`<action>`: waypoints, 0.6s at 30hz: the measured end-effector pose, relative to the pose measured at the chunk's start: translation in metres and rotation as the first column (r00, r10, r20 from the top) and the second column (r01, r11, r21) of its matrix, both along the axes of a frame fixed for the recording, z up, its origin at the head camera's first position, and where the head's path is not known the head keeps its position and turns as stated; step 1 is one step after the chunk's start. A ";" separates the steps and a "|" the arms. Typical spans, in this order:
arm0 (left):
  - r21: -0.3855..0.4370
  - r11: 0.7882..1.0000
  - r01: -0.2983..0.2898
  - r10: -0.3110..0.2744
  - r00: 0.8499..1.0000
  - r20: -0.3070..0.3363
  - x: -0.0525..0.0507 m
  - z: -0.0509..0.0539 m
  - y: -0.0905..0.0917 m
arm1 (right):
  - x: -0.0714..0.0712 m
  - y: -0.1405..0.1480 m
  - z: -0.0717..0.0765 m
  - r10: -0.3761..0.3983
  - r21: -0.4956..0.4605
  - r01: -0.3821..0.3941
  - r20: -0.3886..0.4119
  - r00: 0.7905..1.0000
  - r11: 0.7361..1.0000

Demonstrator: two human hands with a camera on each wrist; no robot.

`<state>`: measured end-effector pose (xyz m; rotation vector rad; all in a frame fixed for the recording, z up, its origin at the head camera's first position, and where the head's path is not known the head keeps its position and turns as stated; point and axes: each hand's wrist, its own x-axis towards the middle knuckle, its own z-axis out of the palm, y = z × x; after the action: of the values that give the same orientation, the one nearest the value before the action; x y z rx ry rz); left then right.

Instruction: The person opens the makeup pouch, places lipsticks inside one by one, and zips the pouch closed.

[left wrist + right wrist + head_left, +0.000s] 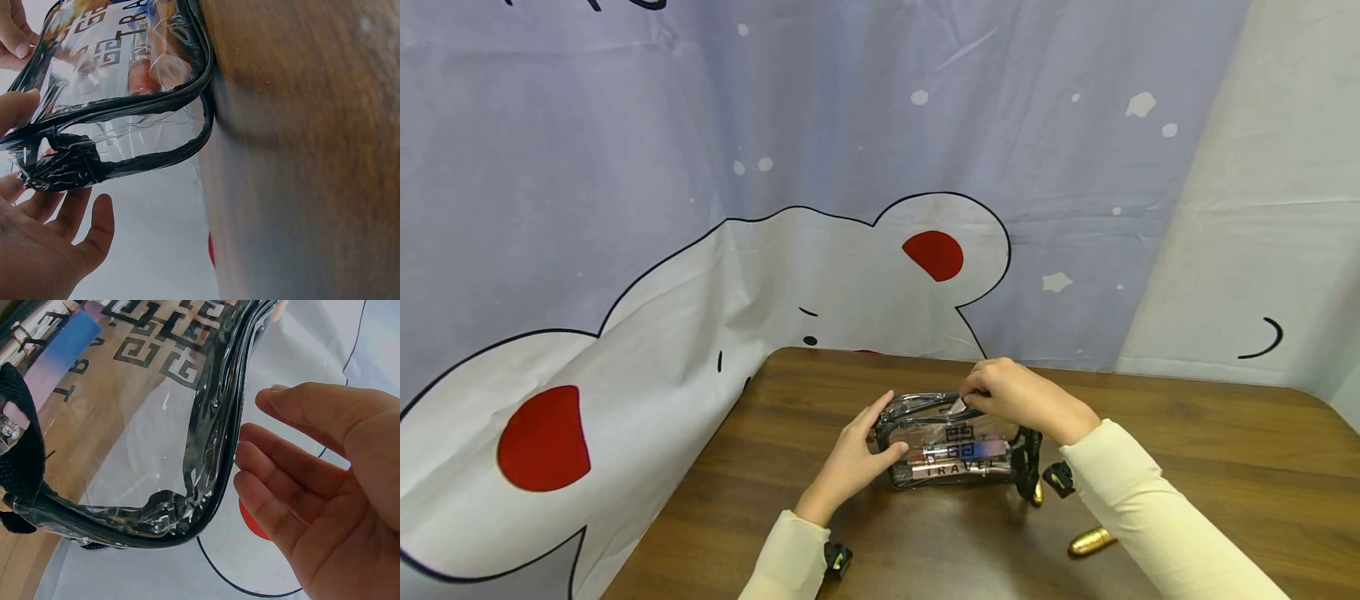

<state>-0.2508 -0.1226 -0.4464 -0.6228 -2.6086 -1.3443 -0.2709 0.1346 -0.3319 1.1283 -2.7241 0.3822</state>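
A clear plastic toiletry bag (940, 433) with black trim and printed lettering stands on the wooden table. Through its front I see a blue-and-pink tube (65, 362) and other slim items. My left hand (853, 454) holds the bag's left end, thumb on the front, other fingers round the end; in the left wrist view those fingers (97, 231) are spread. The right hand (1018, 396) is at the top rim, thumb and index finger (269, 400) close together. A whitish strip (957, 407) shows beneath its fingertips; whether they pinch it is unclear.
A gold bullet-shaped tube (1092, 542) lies on the table (1225, 500) by the right forearm. Another gold piece (1037, 493) shows beside the bag's right end. A patterned cloth (850, 125) hangs behind the table.
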 end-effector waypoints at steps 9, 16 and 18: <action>0.002 1.000 0.001 -0.001 1.000 0.010 0.000 0.001 0.001 | 0.002 0.003 0.001 -0.023 -0.002 0.024 0.026 0.999 1.000; 0.004 1.000 0.004 -0.004 1.000 0.010 -0.001 -0.001 0.000 | 0.003 0.008 0.004 -0.052 -0.012 0.053 0.060 0.997 0.999; 0.005 1.000 0.003 -0.003 1.000 0.008 -0.001 -0.001 0.000 | 0.004 0.009 0.004 -0.058 -0.006 0.059 0.059 0.997 0.998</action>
<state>-0.2521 -0.1227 -0.4476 -0.6219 -2.6107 -1.3557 -0.2673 0.1438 -0.3280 1.0490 -2.7964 0.4233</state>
